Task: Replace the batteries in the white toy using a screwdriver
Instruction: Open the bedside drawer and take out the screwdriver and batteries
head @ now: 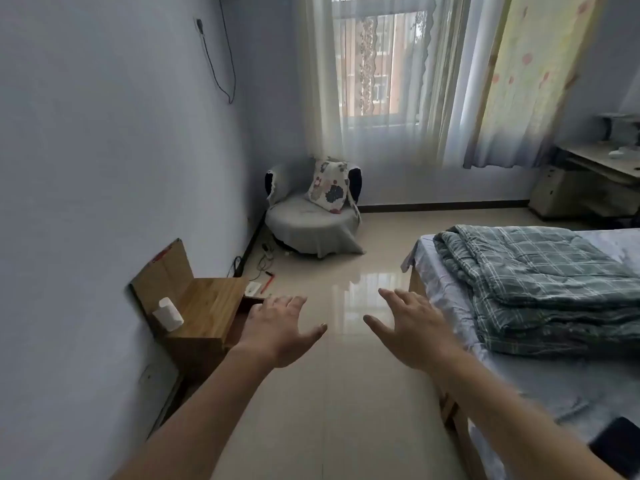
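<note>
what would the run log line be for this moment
stage: not started | left hand: open, empty | right hand: open, empty | red tool: on floor beside nightstand, untouched

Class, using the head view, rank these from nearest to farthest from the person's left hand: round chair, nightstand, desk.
1. Nightstand, just to the left of the left hand.
2. Round chair, in the far corner under the window.
3. Desk, far right against the back wall.

Folded plaid quilt [540, 282] on the bed [571, 386] — cushioned chair [311, 226] in the corner.
</note>
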`<action>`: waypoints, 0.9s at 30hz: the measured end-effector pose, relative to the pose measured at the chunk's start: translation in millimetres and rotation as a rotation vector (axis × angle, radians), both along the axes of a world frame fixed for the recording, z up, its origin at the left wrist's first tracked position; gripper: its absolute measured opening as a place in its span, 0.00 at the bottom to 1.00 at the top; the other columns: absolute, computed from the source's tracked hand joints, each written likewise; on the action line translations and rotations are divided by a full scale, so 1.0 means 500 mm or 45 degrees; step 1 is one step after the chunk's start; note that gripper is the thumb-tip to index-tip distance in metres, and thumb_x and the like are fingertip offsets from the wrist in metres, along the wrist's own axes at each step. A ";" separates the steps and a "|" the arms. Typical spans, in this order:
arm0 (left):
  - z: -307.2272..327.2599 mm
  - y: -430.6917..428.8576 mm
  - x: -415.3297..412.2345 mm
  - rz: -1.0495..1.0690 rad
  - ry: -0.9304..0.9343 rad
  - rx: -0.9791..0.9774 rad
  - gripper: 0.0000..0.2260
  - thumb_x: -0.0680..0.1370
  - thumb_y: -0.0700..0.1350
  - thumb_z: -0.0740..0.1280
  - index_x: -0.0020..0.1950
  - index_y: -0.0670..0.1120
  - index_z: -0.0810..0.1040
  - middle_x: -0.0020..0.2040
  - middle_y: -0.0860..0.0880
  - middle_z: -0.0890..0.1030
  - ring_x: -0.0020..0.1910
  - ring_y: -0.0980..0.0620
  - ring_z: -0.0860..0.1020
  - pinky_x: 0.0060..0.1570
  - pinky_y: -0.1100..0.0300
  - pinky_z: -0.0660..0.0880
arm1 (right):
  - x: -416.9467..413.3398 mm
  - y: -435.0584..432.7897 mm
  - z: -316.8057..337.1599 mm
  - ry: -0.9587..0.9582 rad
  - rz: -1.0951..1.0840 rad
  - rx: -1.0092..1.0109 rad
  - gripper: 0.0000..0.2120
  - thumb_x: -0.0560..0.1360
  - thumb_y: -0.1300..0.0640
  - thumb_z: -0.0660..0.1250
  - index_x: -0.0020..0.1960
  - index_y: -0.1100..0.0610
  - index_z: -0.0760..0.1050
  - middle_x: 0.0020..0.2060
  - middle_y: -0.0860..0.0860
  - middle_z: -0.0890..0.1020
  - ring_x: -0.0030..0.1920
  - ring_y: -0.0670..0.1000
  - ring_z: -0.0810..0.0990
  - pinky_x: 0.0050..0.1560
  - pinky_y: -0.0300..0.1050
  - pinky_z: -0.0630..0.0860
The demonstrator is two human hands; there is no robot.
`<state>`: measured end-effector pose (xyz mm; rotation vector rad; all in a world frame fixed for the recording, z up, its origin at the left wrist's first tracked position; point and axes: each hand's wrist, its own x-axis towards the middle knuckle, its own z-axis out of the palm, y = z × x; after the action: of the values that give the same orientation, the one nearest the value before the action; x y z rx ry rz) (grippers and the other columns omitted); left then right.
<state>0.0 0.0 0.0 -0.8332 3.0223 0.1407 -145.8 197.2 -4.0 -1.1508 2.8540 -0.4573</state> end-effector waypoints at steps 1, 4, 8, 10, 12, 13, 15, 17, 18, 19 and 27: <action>-0.002 -0.005 -0.013 -0.006 -0.004 0.006 0.37 0.75 0.73 0.50 0.79 0.56 0.56 0.78 0.50 0.62 0.77 0.49 0.59 0.74 0.47 0.58 | -0.017 -0.005 -0.001 -0.020 0.006 0.009 0.35 0.76 0.29 0.49 0.78 0.45 0.56 0.76 0.49 0.64 0.77 0.53 0.60 0.74 0.57 0.61; -0.013 -0.036 -0.073 0.018 -0.031 -0.008 0.38 0.74 0.74 0.49 0.79 0.56 0.57 0.78 0.51 0.63 0.77 0.49 0.60 0.74 0.46 0.59 | -0.090 -0.035 -0.005 0.005 0.037 0.033 0.36 0.75 0.27 0.47 0.78 0.44 0.55 0.77 0.50 0.63 0.77 0.54 0.59 0.73 0.58 0.61; -0.005 -0.077 -0.168 0.071 -0.044 -0.031 0.38 0.74 0.75 0.49 0.79 0.56 0.57 0.78 0.52 0.64 0.77 0.49 0.60 0.74 0.46 0.58 | -0.195 -0.097 0.006 0.033 0.106 0.023 0.36 0.76 0.28 0.48 0.78 0.45 0.56 0.77 0.51 0.63 0.77 0.55 0.59 0.73 0.56 0.62; 0.003 -0.101 -0.216 0.109 -0.015 -0.027 0.38 0.74 0.74 0.49 0.79 0.56 0.57 0.78 0.53 0.63 0.77 0.49 0.59 0.75 0.46 0.57 | -0.246 -0.127 0.022 0.073 0.149 -0.003 0.35 0.76 0.29 0.49 0.77 0.46 0.58 0.75 0.51 0.66 0.76 0.55 0.62 0.72 0.55 0.64; 0.013 -0.122 -0.260 0.146 0.025 -0.010 0.39 0.73 0.75 0.49 0.79 0.57 0.57 0.79 0.53 0.62 0.78 0.49 0.58 0.75 0.46 0.56 | -0.295 -0.154 0.041 0.122 0.200 -0.037 0.34 0.77 0.30 0.51 0.77 0.48 0.60 0.73 0.51 0.69 0.73 0.54 0.66 0.70 0.53 0.67; 0.018 -0.132 -0.279 0.165 0.038 0.002 0.39 0.73 0.75 0.49 0.79 0.57 0.56 0.79 0.54 0.62 0.78 0.49 0.58 0.75 0.46 0.57 | -0.317 -0.166 0.052 0.142 0.227 -0.046 0.34 0.77 0.31 0.51 0.76 0.49 0.61 0.72 0.51 0.70 0.72 0.54 0.67 0.69 0.53 0.68; 0.029 -0.148 -0.311 0.206 0.067 0.016 0.37 0.74 0.74 0.50 0.79 0.57 0.56 0.79 0.54 0.62 0.77 0.50 0.58 0.74 0.47 0.57 | -0.358 -0.188 0.072 0.164 0.280 -0.077 0.33 0.78 0.31 0.52 0.76 0.49 0.62 0.72 0.50 0.71 0.72 0.54 0.68 0.68 0.53 0.69; 0.042 -0.162 -0.338 0.246 0.092 0.010 0.36 0.75 0.73 0.51 0.79 0.57 0.56 0.78 0.54 0.62 0.77 0.51 0.59 0.74 0.47 0.57 | -0.400 -0.211 0.089 0.174 0.323 -0.108 0.33 0.78 0.31 0.52 0.76 0.49 0.62 0.72 0.49 0.71 0.72 0.53 0.68 0.68 0.53 0.69; 0.046 -0.170 -0.350 0.262 0.111 0.007 0.36 0.76 0.73 0.52 0.79 0.57 0.57 0.78 0.54 0.62 0.77 0.51 0.59 0.74 0.48 0.58 | -0.420 -0.224 0.095 0.177 0.334 -0.120 0.33 0.78 0.31 0.52 0.75 0.49 0.62 0.71 0.48 0.71 0.71 0.52 0.68 0.67 0.53 0.69; 0.048 -0.180 -0.360 0.273 0.124 -0.001 0.36 0.75 0.73 0.52 0.79 0.57 0.57 0.78 0.54 0.63 0.77 0.51 0.60 0.73 0.48 0.58 | -0.439 -0.238 0.098 0.184 0.343 -0.137 0.32 0.78 0.32 0.52 0.75 0.49 0.63 0.71 0.48 0.71 0.71 0.52 0.68 0.67 0.53 0.69; 0.009 -0.264 -0.423 0.389 0.092 0.044 0.35 0.76 0.72 0.52 0.79 0.56 0.56 0.79 0.54 0.61 0.77 0.50 0.60 0.73 0.47 0.58 | -0.538 -0.358 0.030 0.141 0.415 -0.091 0.33 0.77 0.31 0.52 0.75 0.48 0.62 0.71 0.48 0.72 0.71 0.52 0.69 0.66 0.53 0.69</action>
<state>-211.5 -132.2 4.6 -1.3077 2.9246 0.2272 -414.7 18.3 10.7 -1.6646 2.6778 -0.4925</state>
